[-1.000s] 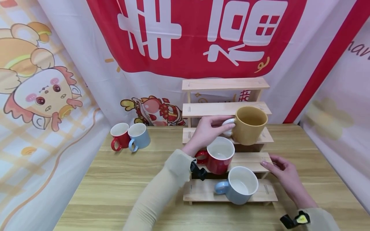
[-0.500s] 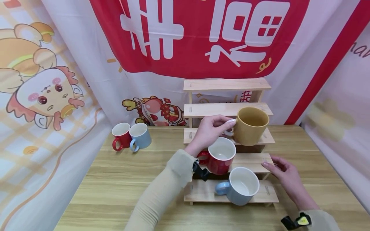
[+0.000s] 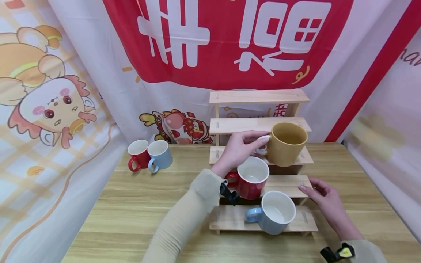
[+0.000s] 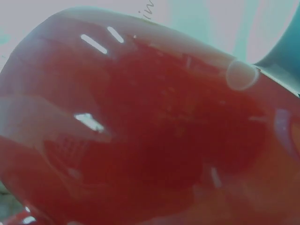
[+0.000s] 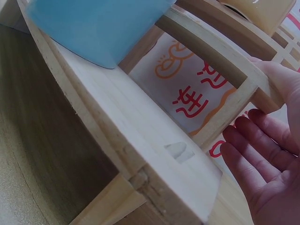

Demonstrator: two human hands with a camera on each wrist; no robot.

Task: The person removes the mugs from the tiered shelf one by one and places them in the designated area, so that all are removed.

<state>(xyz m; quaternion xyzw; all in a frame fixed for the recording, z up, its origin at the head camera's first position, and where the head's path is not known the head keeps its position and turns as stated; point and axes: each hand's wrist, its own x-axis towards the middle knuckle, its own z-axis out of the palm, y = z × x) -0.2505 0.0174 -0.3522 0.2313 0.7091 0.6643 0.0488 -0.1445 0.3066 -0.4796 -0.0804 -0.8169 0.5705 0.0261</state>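
My left hand (image 3: 235,151) grips the pale handle of a mustard-yellow mug (image 3: 285,149) at the third shelf from the bottom; whether its base touches the board I cannot tell. Just below that hand, a red mug (image 3: 251,184) stands on the second shelf and fills most of the left wrist view. A light blue mug (image 3: 275,215) sits on the lowest shelf, handle to the left. My right hand (image 3: 327,201) holds the right end of the second shelf of the wooden rack (image 3: 292,185), its thumb over the board and fingers (image 5: 248,154) below.
On the table's far left, a second red mug (image 3: 139,157) and a second light blue mug (image 3: 160,157) stand side by side. The top two shelves (image 3: 258,96) bear nothing. Printed curtains hang behind and on both sides of the table (image 3: 131,212).
The left fingers have shifted slightly on the yellow mug's handle, covering more of it. The right hand keeps its place on the rack, and the other mugs stay put.
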